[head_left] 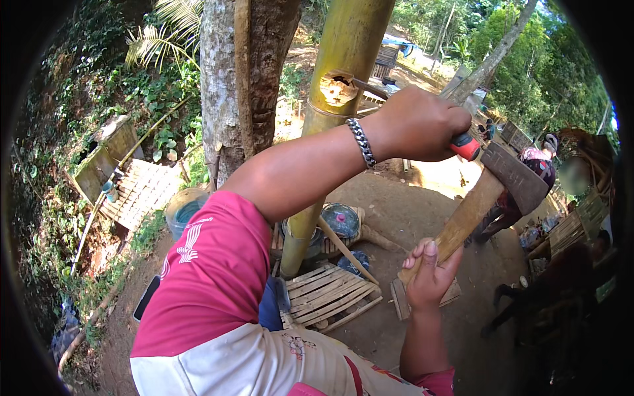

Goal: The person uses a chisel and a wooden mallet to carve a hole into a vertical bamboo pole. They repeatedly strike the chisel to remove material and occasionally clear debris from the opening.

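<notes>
Guess I'm notching the bamboo pole (353, 39), left grip (421, 124) round a likely chisel (466, 147), right grip (430, 278) round the axe (474, 203); next tap needs square aim.

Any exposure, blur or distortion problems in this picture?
Head view: sunlit ground beyond the left hand is nearly washed out; at lower right, a person almost vanishes in deep shadow; the fisheye's round black border cuts off the corners; the axe and bamboo pole look reasonably sharp.
</notes>
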